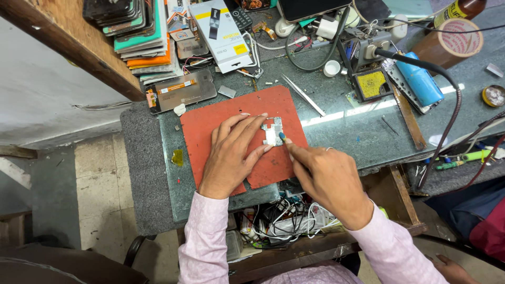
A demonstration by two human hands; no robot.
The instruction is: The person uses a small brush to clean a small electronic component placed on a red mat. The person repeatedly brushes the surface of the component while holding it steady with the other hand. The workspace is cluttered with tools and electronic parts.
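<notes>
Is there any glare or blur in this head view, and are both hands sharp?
Head view: a bright glare streak crosses the glossy grey-green worktop; the left hand and right hand are sharp over the red rubber mat; the small silver circuit board reads clearly; straight edges bow slightly near the frame borders.

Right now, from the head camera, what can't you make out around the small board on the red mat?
- Small board: detail too small; left hand fingers cover its left edge.
- Tool in the right hand: only a blue tip shows; the hand hides the rest.
- Red mat: its middle lies under both hands.
- Brown tape roll: top cut by the frame edge.
- Cable tangle below the bench: too cluttered to sort.
</notes>
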